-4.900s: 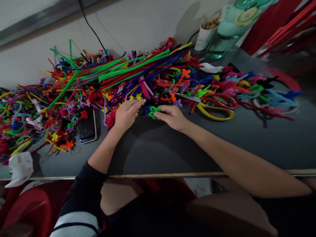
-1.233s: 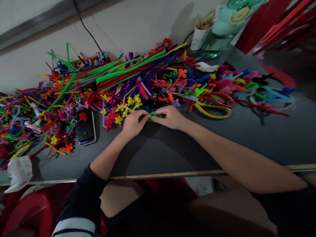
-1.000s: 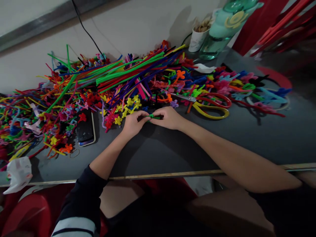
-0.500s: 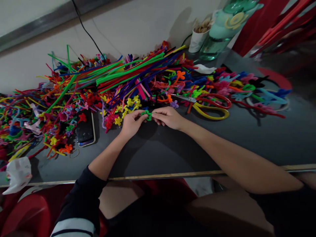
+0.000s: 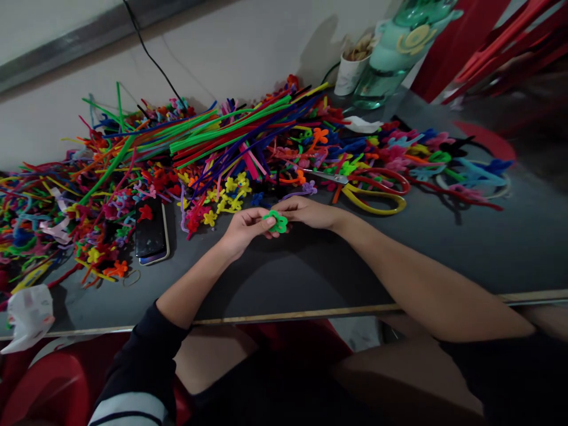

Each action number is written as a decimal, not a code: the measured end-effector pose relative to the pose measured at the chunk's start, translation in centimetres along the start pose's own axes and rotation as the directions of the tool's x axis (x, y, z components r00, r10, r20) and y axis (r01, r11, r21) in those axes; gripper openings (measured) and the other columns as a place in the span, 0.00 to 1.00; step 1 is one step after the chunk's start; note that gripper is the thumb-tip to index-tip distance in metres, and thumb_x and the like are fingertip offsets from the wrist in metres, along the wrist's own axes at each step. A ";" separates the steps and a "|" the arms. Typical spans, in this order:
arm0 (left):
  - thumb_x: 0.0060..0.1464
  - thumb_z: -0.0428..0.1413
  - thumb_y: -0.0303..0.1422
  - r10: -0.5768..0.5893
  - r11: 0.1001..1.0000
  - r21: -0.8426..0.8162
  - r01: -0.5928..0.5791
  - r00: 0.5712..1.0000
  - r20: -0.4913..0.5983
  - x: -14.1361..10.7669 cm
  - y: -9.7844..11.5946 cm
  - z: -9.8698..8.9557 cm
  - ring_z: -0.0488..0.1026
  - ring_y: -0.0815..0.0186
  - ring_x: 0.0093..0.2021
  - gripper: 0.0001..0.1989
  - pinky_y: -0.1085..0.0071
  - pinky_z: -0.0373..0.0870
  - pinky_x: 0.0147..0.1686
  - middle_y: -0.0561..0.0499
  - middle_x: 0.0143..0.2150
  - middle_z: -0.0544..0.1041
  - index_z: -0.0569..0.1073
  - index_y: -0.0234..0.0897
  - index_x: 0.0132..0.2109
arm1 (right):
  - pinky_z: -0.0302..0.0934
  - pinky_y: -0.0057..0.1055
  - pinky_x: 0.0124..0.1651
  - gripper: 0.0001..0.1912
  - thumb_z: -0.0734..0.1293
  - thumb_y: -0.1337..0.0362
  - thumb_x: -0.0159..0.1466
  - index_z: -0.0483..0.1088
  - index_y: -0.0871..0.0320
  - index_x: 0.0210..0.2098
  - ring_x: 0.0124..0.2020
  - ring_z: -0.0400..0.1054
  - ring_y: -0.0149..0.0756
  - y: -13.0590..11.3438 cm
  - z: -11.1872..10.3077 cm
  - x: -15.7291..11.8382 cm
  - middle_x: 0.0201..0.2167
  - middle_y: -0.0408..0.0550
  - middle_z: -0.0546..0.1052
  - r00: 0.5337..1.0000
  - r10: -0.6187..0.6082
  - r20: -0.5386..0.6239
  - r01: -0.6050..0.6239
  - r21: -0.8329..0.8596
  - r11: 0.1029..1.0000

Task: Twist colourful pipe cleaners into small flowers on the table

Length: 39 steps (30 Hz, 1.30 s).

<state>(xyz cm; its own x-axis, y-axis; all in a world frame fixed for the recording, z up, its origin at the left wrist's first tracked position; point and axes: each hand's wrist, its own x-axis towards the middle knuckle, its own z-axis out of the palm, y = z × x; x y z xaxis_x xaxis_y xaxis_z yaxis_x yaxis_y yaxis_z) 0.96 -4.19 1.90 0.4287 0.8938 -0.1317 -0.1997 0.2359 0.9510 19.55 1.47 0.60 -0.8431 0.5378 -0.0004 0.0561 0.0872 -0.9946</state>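
A green pipe-cleaner flower (image 5: 278,222) is pinched between the thumb and fingers of my left hand (image 5: 246,228), its looped petals turned up toward me. My right hand (image 5: 310,212) is closed behind the same flower at its right side; its fingertips are partly hidden there. Just beyond my right hand lies a purple pipe-cleaner flower (image 5: 309,187) with a stem. Several yellow pipe-cleaner flowers (image 5: 231,188) rest on the pile past my left hand. Scissors (image 5: 375,190) with red and yellow handles lie to the right.
A long heap of pipe cleaners (image 5: 231,130) runs along the wall. Stacked phones (image 5: 151,234) lie left of my arm. At the back right stand a paper cup (image 5: 349,74) and a green bottle (image 5: 377,77). The table's front edge (image 5: 302,315) crosses below my forearms.
The green flower has turned to face upward and shifted slightly right and nearer me. My right-hand fingers have moved behind it. The whole view has shifted a little.
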 end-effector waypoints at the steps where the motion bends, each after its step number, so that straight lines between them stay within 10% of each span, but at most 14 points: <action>1: 0.45 0.65 0.48 -0.040 0.999 -0.034 0.042 0.997 0.068 0.0 0.2 -0.1 0.76 0.67 0.30 0.21 0.71 0.72 0.35 0.47 0.31 0.80 0.76 0.33 0.34 | 0.58 0.27 0.30 0.26 0.63 0.41 0.62 0.71 0.61 0.30 0.24 0.63 0.29 0.0 0.0 0.0 0.23 0.43 0.71 1.000 -0.001 0.007 0.002 -0.054 0.999; 8: 0.53 0.47 0.59 -0.298 0.886 -0.136 0.444 0.769 0.566 -0.1 0.9 -0.3 0.74 0.52 0.53 0.37 0.61 0.68 0.51 0.34 0.54 0.76 0.76 0.30 0.50 | 0.56 0.29 0.35 0.15 0.61 0.56 0.64 0.75 0.60 0.33 0.31 0.66 0.33 -0.2 0.7 0.2 0.29 0.46 0.77 0.996 -0.069 0.058 0.086 -0.409 0.909; 17: 0.56 0.36 0.61 -0.250 0.898 -0.222 0.381 0.854 0.456 -0.3 1.0 0.3 0.72 0.49 0.55 0.42 0.57 0.68 0.52 0.33 0.58 0.72 0.74 0.29 0.52 | 0.62 0.31 0.37 0.10 0.61 0.63 0.61 0.73 0.59 0.33 0.33 0.70 0.35 -0.2 1.6 0.2 0.31 0.45 0.77 0.990 -0.106 -0.096 0.063 -0.376 0.924; 20: 0.58 0.38 0.60 -0.075 0.964 -0.238 0.115 0.982 0.172 0.3 1.0 -0.4 0.69 0.51 0.60 0.37 0.59 0.71 0.50 0.40 0.61 0.71 0.74 0.36 0.53 | 0.65 0.36 0.42 0.12 0.61 0.61 0.62 0.73 0.59 0.41 0.39 0.72 0.39 0.2 1.7 0.3 0.38 0.50 0.78 0.814 -0.331 -0.477 0.037 -0.526 0.850; 22: 0.61 0.36 0.56 0.072 0.974 -0.215 -0.072 0.997 -0.010 0.8 1.2 -1.0 0.65 0.54 0.64 0.32 0.60 0.71 0.50 0.48 0.64 0.68 0.73 0.43 0.54 | 0.65 0.35 0.37 0.14 0.59 0.61 0.65 0.70 0.58 0.46 0.35 0.72 0.38 0.3 1.8 0.3 0.37 0.51 0.78 0.597 -0.407 -0.691 -0.101 -0.568 0.817; 24: 0.63 0.32 0.53 0.145 0.970 -0.183 -0.159 0.986 -0.084 1.1 1.3 -1.6 0.61 0.56 0.66 0.31 0.58 0.70 0.53 0.54 0.66 0.65 0.73 0.47 0.54 | 0.64 0.32 0.32 0.15 0.58 0.60 0.67 0.69 0.58 0.49 0.32 0.71 0.37 0.1 1.9 0.1 0.36 0.51 0.77 0.512 -0.450 -0.731 -0.167 -0.599 0.783; 31: 0.63 0.24 0.54 0.181 0.983 -0.003 -0.183 0.975 -0.128 0.9 0.8 -0.6 0.63 0.54 0.65 0.38 0.52 0.67 0.54 0.48 0.61 0.71 0.73 0.45 0.55 | 0.69 0.34 0.41 0.18 0.61 0.58 0.68 0.68 0.58 0.54 0.48 0.72 0.44 -1.0 3.8 -0.2 0.49 0.55 0.76 0.752 -0.537 -0.383 -0.142 -0.889 0.436; 39: 0.58 0.23 0.60 0.153 0.983 0.098 -0.157 0.987 0.043 1.2 -0.4 -0.6 0.73 0.58 0.55 0.38 0.53 0.72 0.46 0.51 0.55 0.75 0.63 0.58 0.63 | 0.69 0.33 0.43 0.09 0.61 0.63 0.68 0.74 0.56 0.42 0.41 0.75 0.38 -0.7 3.9 -0.2 0.39 0.49 0.80 0.683 -0.638 -0.356 -0.087 -0.906 0.413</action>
<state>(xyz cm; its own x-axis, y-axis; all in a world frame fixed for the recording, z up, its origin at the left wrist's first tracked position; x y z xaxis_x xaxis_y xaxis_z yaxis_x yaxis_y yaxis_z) 1.03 -3.00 1.22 0.4305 0.9021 0.0280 -0.1776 0.0542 0.9826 17.64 -1.95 0.90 -0.4208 0.6105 0.6710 0.5815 0.7493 -0.3170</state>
